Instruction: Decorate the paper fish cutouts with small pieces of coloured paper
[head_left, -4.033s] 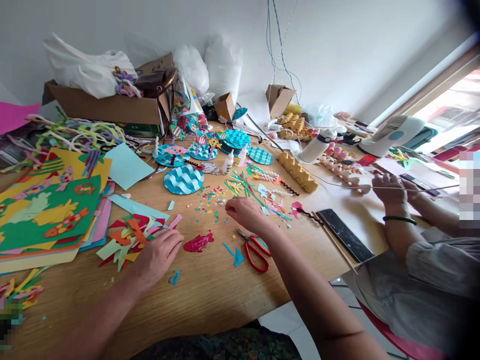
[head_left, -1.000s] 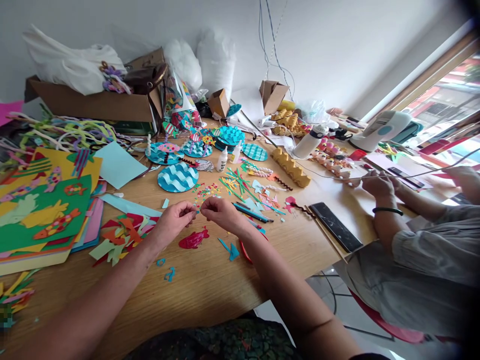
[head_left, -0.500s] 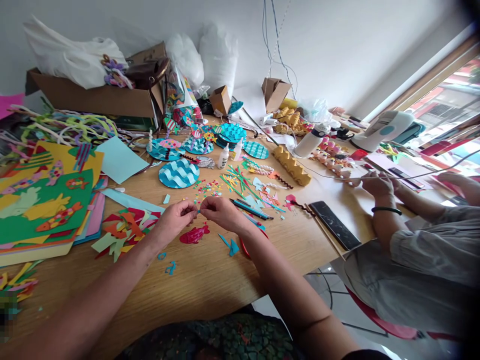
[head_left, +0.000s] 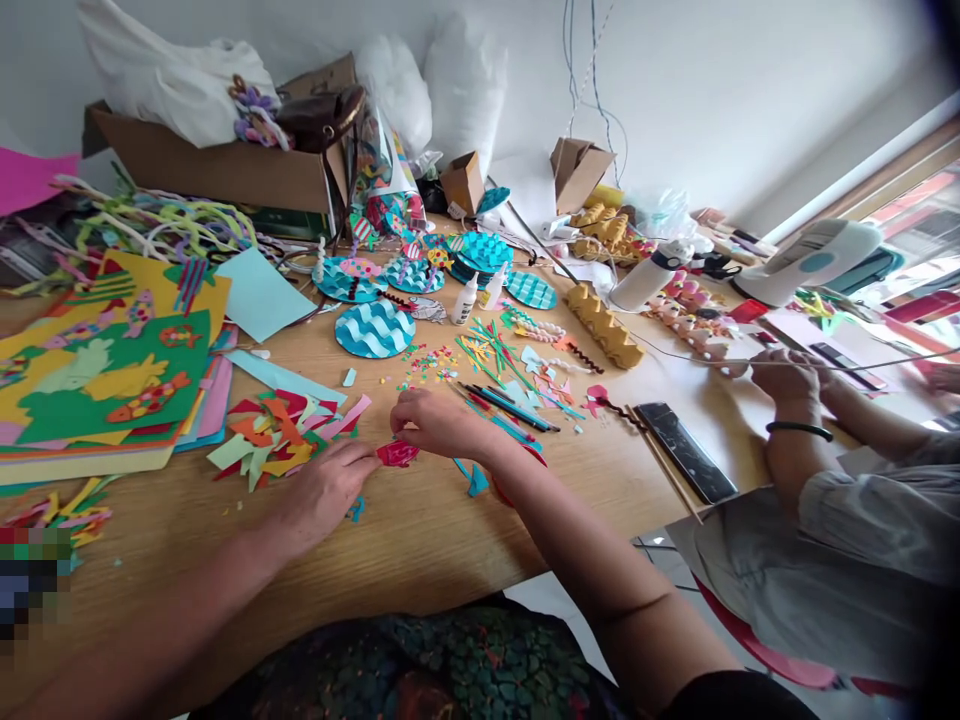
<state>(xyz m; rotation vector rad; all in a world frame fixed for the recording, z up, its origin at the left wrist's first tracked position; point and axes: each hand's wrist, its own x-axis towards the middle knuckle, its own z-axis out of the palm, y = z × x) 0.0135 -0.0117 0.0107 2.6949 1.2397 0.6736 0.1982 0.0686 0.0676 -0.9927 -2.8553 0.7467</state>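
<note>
A red paper fish (head_left: 398, 454) lies on the wooden table in front of me, partly covered by my fingers. My left hand (head_left: 326, 490) has its fingertips together on the fish's left end, holding it. Just above the fish, my right hand (head_left: 435, 425) is closed in a pinch, fingertips pointing down; whatever is between them is too small to make out. Blue paper scraps (head_left: 356, 509) show beside my left hand. Close to my right wrist are a pointed blue paper piece (head_left: 477, 481) and red scissor handles (head_left: 517, 488), mostly under my forearm.
Coloured paper strips (head_left: 277, 435) and stacked sheets (head_left: 150, 380) lie to the left. Beyond my hands are pens (head_left: 514, 407), glue bottles (head_left: 464, 300) and blue wavy discs (head_left: 375, 330). A phone (head_left: 686, 452) lies to the right, near another person's hands (head_left: 787, 375).
My hands were pinching together above the fish, near a tiny blue bit. Now the left has come down onto the fish and the right hovers over it. The view has shifted slightly.
</note>
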